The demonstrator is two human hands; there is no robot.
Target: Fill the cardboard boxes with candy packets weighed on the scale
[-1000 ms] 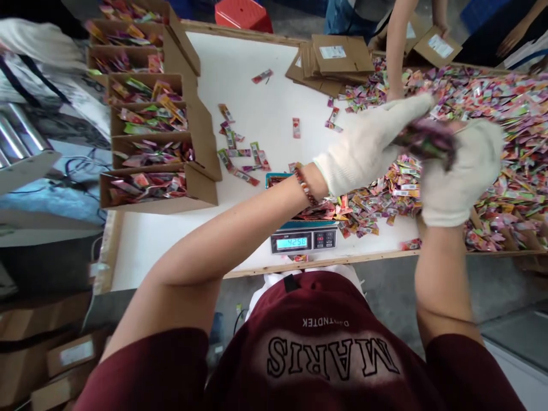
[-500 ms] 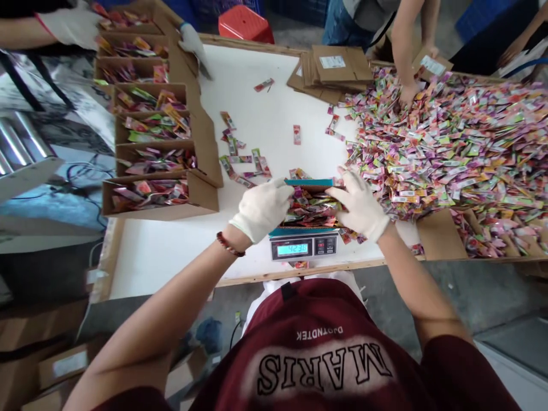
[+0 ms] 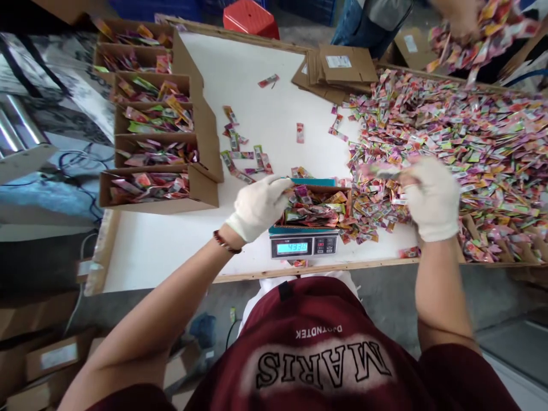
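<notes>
A small cardboard box [image 3: 347, 200] full of colourful sachets sits on a digital scale [image 3: 303, 246] at the table's near edge. My left hand [image 3: 258, 206], in a white glove, rests on the box's left side with its fingers curled against it. My right hand [image 3: 430, 197], also gloved, hovers over the big heap of sachets [image 3: 462, 137] to the right and pinches a few sachets between its fingers.
A row of open cardboard boxes [image 3: 154, 148] filled with sachets lines the table's left side. Loose sachets [image 3: 244, 151] lie mid-table. Flat cartons [image 3: 342, 65] are stacked at the far edge. Another person's hand [image 3: 466, 23] lifts a bunch of sachets at top right. A red stool [image 3: 250, 16] stands beyond.
My right hand has left the box on the scale and moved right over the heap, taking up sachets. My left hand stays on the box. The other person's hand has risen with sachets.
</notes>
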